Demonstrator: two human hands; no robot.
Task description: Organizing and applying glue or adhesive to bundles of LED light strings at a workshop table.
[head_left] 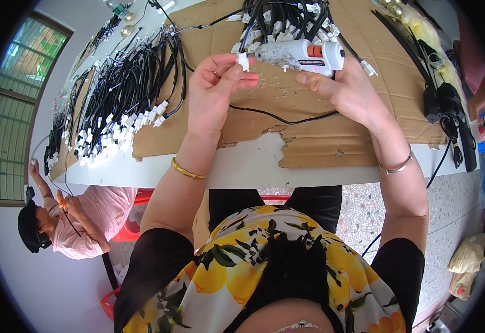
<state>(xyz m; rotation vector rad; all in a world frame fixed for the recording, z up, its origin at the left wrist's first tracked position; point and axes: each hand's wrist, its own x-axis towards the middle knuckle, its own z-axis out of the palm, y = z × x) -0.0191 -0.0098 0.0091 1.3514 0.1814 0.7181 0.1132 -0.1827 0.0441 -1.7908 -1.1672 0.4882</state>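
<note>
My left hand [212, 91] pinches a small white plug connector [243, 62] on a dark cable. In my right hand [349, 93] is a white hot glue gun [281, 54], lying level, its front smeared with clear glue. Its nozzle points left and meets or nearly meets the connector; exact contact is hard to make out. Both hands are over a brown cardboard sheet [309, 133] with glue crumbs on it. Just beyond the gun, a bundle of black cables [264, 19] ends in several white connectors.
At left on the white table [181, 173] lies a large heap of black cables [137, 77] with white connectors. Black power adapters [448, 100] with coiled leads sit at the right edge. A co-worker in pink [95, 219] sits at left; another person's arm [481, 94] shows at right.
</note>
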